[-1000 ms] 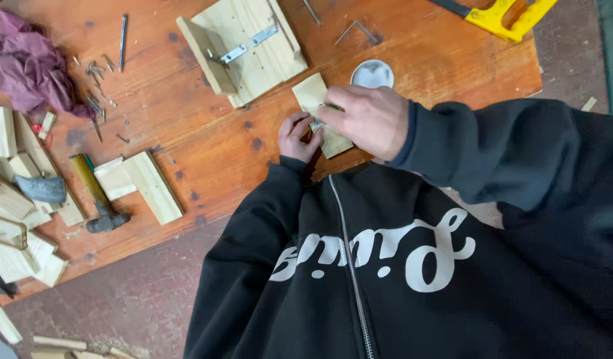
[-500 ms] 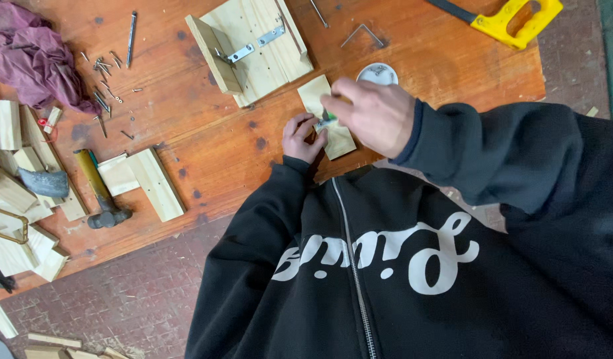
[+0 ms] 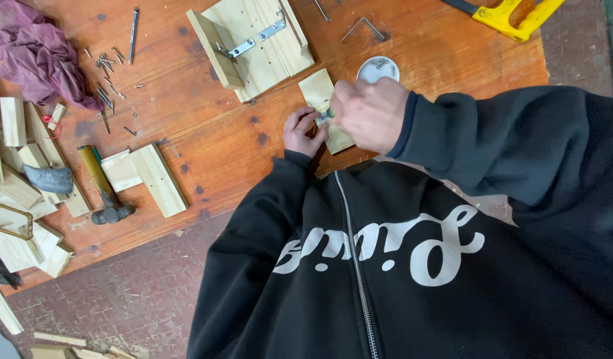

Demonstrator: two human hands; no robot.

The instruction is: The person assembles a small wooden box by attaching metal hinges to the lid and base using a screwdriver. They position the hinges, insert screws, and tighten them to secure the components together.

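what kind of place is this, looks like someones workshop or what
Most likely a small woodworking shop or hobby bench: a worn wooden table carries pale wood offcuts, a hammer, loose nails and a yellow-handled saw, over a brick-tiled floor.

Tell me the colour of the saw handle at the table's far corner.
Yellow; the saw handle shows in the head view, top right.

Even, soft daylight, faint shadows, no glare, sharp throughout.
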